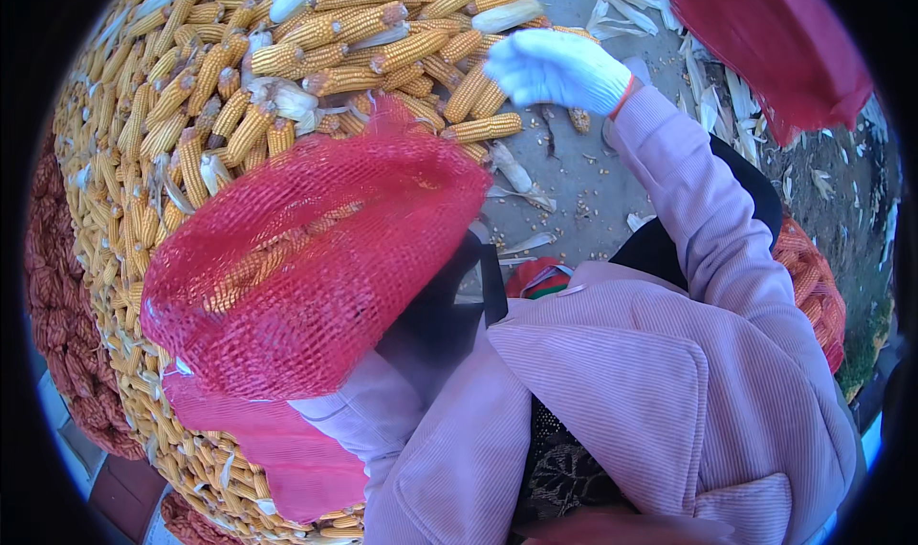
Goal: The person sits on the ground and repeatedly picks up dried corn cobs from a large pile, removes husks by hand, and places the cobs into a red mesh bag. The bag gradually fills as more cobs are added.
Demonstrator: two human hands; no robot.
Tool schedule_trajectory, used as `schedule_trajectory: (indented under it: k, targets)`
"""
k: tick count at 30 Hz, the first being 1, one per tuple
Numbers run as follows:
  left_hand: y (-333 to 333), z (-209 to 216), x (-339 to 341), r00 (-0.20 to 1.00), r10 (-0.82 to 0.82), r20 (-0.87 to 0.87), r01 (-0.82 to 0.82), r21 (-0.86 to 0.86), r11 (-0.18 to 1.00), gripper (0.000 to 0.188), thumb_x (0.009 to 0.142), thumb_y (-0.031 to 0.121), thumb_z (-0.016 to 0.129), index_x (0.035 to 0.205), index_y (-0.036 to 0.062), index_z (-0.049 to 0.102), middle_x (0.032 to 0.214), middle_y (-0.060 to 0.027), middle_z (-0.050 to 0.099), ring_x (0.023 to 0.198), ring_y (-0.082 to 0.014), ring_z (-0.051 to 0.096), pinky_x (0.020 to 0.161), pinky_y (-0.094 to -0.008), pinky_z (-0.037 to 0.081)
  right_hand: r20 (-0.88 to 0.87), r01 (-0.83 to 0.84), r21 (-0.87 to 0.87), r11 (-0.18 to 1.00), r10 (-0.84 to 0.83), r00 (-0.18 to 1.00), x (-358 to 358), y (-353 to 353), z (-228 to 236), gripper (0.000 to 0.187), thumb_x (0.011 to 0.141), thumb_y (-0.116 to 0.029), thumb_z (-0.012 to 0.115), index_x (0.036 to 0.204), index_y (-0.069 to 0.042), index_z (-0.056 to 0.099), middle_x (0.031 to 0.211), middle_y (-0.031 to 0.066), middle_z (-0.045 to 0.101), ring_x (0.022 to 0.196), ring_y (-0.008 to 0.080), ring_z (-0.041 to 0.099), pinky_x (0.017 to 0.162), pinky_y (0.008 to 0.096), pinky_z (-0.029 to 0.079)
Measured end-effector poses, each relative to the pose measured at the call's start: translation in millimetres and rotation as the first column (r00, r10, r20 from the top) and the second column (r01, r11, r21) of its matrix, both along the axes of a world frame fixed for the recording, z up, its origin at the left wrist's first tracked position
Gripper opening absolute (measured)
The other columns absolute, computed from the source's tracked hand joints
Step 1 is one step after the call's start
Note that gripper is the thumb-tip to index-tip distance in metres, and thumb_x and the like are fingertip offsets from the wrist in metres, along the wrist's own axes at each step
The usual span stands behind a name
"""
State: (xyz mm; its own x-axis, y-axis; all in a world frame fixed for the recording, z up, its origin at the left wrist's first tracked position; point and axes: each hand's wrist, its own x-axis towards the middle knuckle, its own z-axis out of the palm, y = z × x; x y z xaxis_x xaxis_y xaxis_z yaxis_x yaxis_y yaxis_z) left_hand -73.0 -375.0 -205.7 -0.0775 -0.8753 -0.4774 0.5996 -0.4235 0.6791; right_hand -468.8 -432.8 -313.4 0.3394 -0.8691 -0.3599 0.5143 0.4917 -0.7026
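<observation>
A red mesh bag (316,268) is raised in front of me, its mouth spread wide over the corn. My left hand (182,365) is almost wholly behind the mesh; only a scrap of white glove shows at the bag's left rim, where the hand appears to grip it. The left sleeve runs in under the bag. To the right, my right hand (555,70), in a white glove, is stretched out with nothing in it. It hovers at the edge of the pile of corn cobs (373,43), apart from the bag. Yellow cobs show through the mesh.
A flat red sheet or sack (277,449) lies on the corn below the bag. Another red sack (779,43) is at the upper right. Filled mesh sacks stand at the left (72,325) and right (808,282). Loose husks (631,5) and kernels litter the grey ground.
</observation>
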Motion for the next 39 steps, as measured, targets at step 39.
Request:
schedule_trajectory:
  k: [39]
  targets:
    - [-61, -28, -31, 0.984, -0.081, 0.157, 0.064, 0.111, 0.992, 0.049, 0.107, 0.035, 0.050, 0.143, 0.0018, 0.049, 0.138, -0.0147, 0.059, 0.122, -0.0287, 0.059, 0.105, -0.0454, 0.048, -0.987, -0.713, 0.157, 0.683, 0.126, -0.097, 66, 6, -162, 0.041, 0.070, -0.041, 0.080, 0.100, -0.013, 0.076, 0.110, 0.0219, 0.058, 0.105, 0.0381, 0.057, 0.089, 0.0483, 0.050]
